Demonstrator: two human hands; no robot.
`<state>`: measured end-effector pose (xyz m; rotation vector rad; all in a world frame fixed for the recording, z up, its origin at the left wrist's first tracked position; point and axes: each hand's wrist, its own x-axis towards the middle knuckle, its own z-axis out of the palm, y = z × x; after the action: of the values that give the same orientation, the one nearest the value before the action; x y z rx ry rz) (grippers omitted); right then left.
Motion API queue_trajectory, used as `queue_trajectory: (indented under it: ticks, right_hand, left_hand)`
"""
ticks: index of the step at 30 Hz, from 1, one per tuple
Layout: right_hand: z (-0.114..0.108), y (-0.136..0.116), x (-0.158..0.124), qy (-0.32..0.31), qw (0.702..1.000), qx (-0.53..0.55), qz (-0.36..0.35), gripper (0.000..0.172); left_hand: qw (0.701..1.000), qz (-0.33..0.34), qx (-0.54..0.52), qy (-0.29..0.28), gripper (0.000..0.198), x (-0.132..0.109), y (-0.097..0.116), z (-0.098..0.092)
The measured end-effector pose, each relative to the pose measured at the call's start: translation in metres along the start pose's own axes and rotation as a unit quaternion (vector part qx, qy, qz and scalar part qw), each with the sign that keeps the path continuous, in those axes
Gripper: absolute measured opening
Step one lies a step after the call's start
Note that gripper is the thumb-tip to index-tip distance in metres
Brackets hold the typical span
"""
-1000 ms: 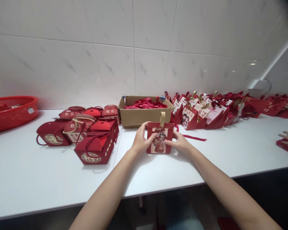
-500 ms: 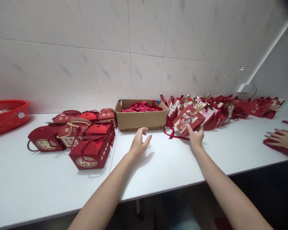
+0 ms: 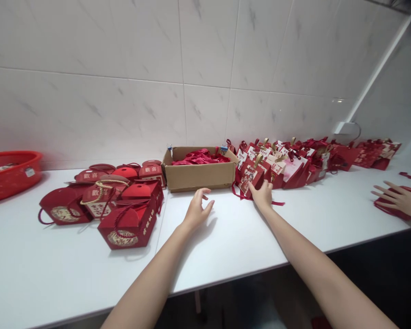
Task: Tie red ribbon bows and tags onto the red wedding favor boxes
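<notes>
My right hand (image 3: 262, 195) grips the lower part of a small red gift box (image 3: 249, 176) with a printed picture on its front and a gold ribbon loop on top. The box stands at the left front of a group of similar gift boxes (image 3: 296, 170). Dark red ribbon (image 3: 278, 203) lies on the table around its base. With fingers apart and nothing in it, my left hand (image 3: 197, 211) hovers over the white table (image 3: 212, 256). Just behind that hand is a cardboard box (image 3: 200, 178) holding a heap of red ribbon (image 3: 199, 156).
Several red handled boxes (image 3: 126, 230) cluster on the left, near a red plastic basin (image 3: 17, 176). At the right edge, another person's hand (image 3: 402, 201) spreads over a flat dark red item (image 3: 390, 208). A tiled wall (image 3: 144, 109) backs the table.
My right hand has moved left with the gift box, now upright at the group's left front; it was tilted before. My left hand stays nearly still. The other person's fingers have lifted slightly.
</notes>
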<state>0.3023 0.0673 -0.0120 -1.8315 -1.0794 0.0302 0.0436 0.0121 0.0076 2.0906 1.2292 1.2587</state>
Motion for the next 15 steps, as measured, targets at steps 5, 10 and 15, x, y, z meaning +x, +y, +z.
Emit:
queue_trajectory:
  ticks: [5, 10, 15]
  right_hand:
    - [0.007, -0.006, 0.008, -0.034, 0.999, -0.011, 0.018, 0.065]
    - [0.028, -0.02, 0.018, -0.027, 0.999, 0.001, 0.037, 0.059]
    - [0.043, -0.019, 0.007, 0.006, 0.999, 0.04, 0.022, 0.065]
  left_hand:
    - [1.0, 0.007, 0.006, -0.012, 0.027, 0.0, -0.002, 0.002]
    - [1.0, 0.003, 0.004, -0.023, 0.027, -0.001, -0.005, 0.001]
    - [0.999, 0.003, 0.022, -0.033, 0.029, -0.001, -0.007, 0.001]
